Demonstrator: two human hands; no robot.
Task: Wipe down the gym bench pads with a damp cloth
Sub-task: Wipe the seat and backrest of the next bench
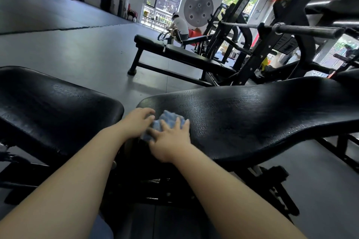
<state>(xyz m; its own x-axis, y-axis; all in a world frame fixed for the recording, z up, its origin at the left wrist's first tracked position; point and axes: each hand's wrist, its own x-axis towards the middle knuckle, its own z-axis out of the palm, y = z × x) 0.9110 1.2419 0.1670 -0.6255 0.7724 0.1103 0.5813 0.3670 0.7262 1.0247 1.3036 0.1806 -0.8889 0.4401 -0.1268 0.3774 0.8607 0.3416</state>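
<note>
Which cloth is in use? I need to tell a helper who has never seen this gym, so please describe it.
Start at the long black bench pad on the right in the foreground. At its near left end lies a crumpled blue cloth, with the left hand and right hand on it. It is the only blue, soft thing among black pads.

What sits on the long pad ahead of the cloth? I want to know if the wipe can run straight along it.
Nothing visible. The blue cloth lies at the near end of the long pad, under the right hand and touched by the left hand; the pad surface beyond is bare.
</note>
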